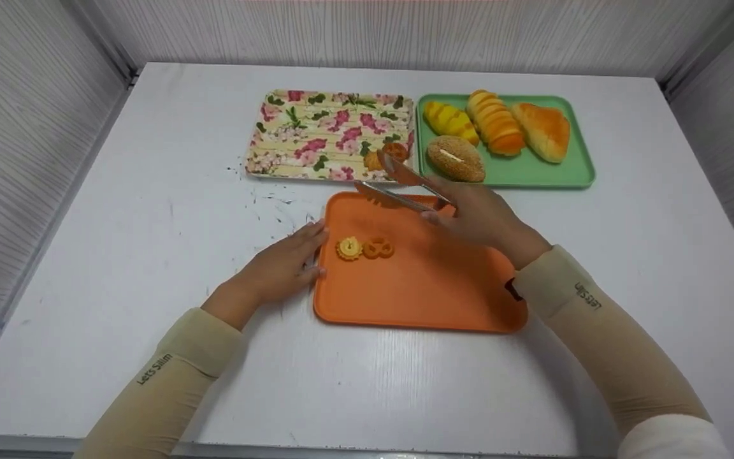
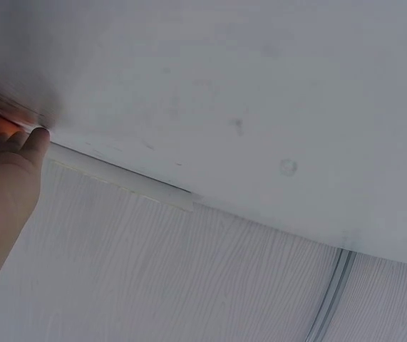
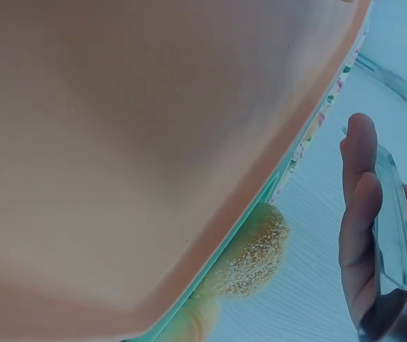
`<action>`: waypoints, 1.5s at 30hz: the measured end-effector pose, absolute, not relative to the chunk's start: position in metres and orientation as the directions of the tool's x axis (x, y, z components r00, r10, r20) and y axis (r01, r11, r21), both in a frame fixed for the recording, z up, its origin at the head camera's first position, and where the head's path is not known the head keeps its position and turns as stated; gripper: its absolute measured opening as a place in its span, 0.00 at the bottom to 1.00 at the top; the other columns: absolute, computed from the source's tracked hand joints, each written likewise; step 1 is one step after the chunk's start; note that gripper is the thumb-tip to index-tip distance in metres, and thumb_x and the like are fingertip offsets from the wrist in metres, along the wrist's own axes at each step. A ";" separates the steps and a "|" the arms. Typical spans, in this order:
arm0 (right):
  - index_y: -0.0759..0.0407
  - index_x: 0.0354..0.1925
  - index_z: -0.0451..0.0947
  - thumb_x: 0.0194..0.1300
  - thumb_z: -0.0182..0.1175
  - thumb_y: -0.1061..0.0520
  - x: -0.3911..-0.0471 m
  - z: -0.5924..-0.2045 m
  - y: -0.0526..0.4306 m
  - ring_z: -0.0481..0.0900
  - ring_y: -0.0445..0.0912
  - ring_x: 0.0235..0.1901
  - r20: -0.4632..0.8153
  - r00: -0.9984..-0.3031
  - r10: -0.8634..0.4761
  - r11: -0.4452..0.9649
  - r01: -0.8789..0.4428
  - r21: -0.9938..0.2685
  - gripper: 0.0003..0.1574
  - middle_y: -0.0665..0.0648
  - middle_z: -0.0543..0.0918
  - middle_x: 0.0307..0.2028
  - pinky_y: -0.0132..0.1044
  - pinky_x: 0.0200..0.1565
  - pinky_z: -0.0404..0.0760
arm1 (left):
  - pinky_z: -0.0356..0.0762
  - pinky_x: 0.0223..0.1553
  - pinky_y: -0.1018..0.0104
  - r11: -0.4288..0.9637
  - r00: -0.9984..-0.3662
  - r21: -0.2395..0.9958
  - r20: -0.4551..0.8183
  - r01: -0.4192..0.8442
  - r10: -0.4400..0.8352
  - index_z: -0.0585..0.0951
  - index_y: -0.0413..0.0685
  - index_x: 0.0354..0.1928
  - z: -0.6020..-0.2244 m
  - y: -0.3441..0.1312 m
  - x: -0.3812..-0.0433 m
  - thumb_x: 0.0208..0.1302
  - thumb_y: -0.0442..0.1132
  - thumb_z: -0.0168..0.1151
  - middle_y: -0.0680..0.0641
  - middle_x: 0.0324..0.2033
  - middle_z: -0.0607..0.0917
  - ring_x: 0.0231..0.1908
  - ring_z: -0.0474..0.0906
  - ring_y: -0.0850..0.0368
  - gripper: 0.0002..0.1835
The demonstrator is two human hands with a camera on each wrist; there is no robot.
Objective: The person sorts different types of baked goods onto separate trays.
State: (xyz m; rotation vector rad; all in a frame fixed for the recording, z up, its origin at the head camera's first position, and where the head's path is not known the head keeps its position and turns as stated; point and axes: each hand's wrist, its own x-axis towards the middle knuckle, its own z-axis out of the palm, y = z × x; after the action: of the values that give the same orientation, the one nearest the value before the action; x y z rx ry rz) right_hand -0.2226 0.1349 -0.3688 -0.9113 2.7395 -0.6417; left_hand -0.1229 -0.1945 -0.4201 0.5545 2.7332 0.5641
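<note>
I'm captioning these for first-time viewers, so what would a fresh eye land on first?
Probably the bright orange tray near the middle of the white table, with a round cookie and a pretzel toward its left side. Next, likely the metal tongs in the person's right grip, their tips near the flowered tray's closest right corner. Beyond, to the right, four breads crowd a green tray.

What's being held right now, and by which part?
Right hand: metal tongs, by their arms, behind the tips. Left hand: nothing gripped, just touching the orange tray.
</note>
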 end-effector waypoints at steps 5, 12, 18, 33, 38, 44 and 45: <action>0.43 0.73 0.56 0.66 0.58 0.41 -0.216 -0.367 0.141 0.79 0.46 0.30 -0.064 -0.740 -0.670 0.672 -0.567 -0.476 0.41 0.51 0.84 0.42 0.45 0.37 0.77 | 0.48 0.68 0.53 0.841 -0.877 0.429 -0.191 0.330 0.442 0.50 0.47 0.75 -0.420 -0.196 -0.124 0.71 0.55 0.48 0.51 0.74 0.45 0.72 0.42 0.53 0.37; 0.36 0.71 0.59 0.64 0.59 0.38 -0.211 -0.369 0.151 0.80 0.42 0.30 -0.113 -0.687 -0.718 0.655 -0.612 -0.443 0.40 0.48 0.84 0.44 0.45 0.39 0.78 | 0.49 0.68 0.52 0.842 -0.874 0.427 -0.199 0.330 0.444 0.50 0.47 0.75 -0.420 -0.196 -0.124 0.72 0.54 0.48 0.51 0.74 0.45 0.72 0.42 0.53 0.37; 0.39 0.70 0.63 0.64 0.61 0.42 -0.211 -0.371 0.156 0.75 0.42 0.24 -0.133 -0.617 -0.775 0.596 -0.646 -0.477 0.37 0.45 0.84 0.40 0.41 0.32 0.75 | 0.48 0.68 0.52 0.840 -0.873 0.430 -0.200 0.330 0.445 0.50 0.46 0.75 -0.419 -0.196 -0.124 0.72 0.54 0.48 0.50 0.74 0.46 0.72 0.42 0.52 0.37; 0.49 0.67 0.69 0.65 0.61 0.42 -0.207 -0.369 0.158 0.73 0.40 0.23 -0.146 -0.549 -0.823 0.547 -0.698 -0.463 0.35 0.42 0.84 0.39 0.38 0.30 0.74 | 0.48 0.68 0.53 0.846 -0.876 0.426 -0.208 0.319 0.435 0.49 0.48 0.75 -0.420 -0.195 -0.123 0.72 0.55 0.48 0.52 0.74 0.44 0.72 0.40 0.55 0.37; 0.50 0.66 0.69 0.64 0.60 0.42 -0.206 -0.366 0.157 0.75 0.39 0.23 -0.143 -0.545 -0.826 0.549 -0.721 -0.424 0.35 0.44 0.84 0.39 0.39 0.29 0.75 | 0.47 0.69 0.54 0.843 -0.875 0.430 -0.206 0.322 0.438 0.49 0.47 0.75 -0.420 -0.195 -0.123 0.72 0.54 0.48 0.52 0.74 0.44 0.72 0.40 0.55 0.37; 0.50 0.67 0.69 0.65 0.60 0.42 -0.205 -0.362 0.153 0.75 0.40 0.23 -0.148 -0.544 -0.826 0.555 -0.738 -0.384 0.35 0.45 0.84 0.40 0.39 0.29 0.75 | 0.46 0.69 0.54 0.843 -0.875 0.431 -0.205 0.321 0.438 0.49 0.48 0.75 -0.419 -0.195 -0.122 0.72 0.54 0.48 0.53 0.74 0.44 0.72 0.40 0.55 0.37; 0.50 0.67 0.69 0.65 0.60 0.43 -0.205 -0.362 0.152 0.75 0.40 0.24 -0.150 -0.544 -0.825 0.557 -0.739 -0.379 0.34 0.45 0.84 0.40 0.39 0.29 0.75 | 0.46 0.69 0.54 0.843 -0.875 0.431 -0.204 0.322 0.439 0.49 0.48 0.75 -0.419 -0.195 -0.122 0.72 0.54 0.48 0.53 0.74 0.44 0.72 0.40 0.55 0.37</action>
State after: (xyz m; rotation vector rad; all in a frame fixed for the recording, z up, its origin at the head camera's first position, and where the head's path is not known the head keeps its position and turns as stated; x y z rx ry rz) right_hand -0.2048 0.1519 -0.3616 -1.2894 2.4835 -0.3904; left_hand -0.1221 -0.1953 -0.4191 0.5762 2.7257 0.5626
